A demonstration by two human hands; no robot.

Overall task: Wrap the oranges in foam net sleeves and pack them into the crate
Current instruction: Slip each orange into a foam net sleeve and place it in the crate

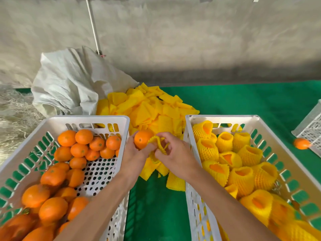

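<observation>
Holding a bare orange (141, 139) between the two crates, the left hand (133, 153) curls round it while the right hand (175, 153) pinches the mouth of a foam sleeve (159, 142) just beside the fruit. The sleeve looks only half opened; if its rim folds or snags, the thin net could tear, or the orange could slip from the fingers onto the green cloth (243, 100).

We can read no text, label, brand, number or sign anywhere here, neither on the crates, the sack, the sleeves nor the green cloth.
</observation>
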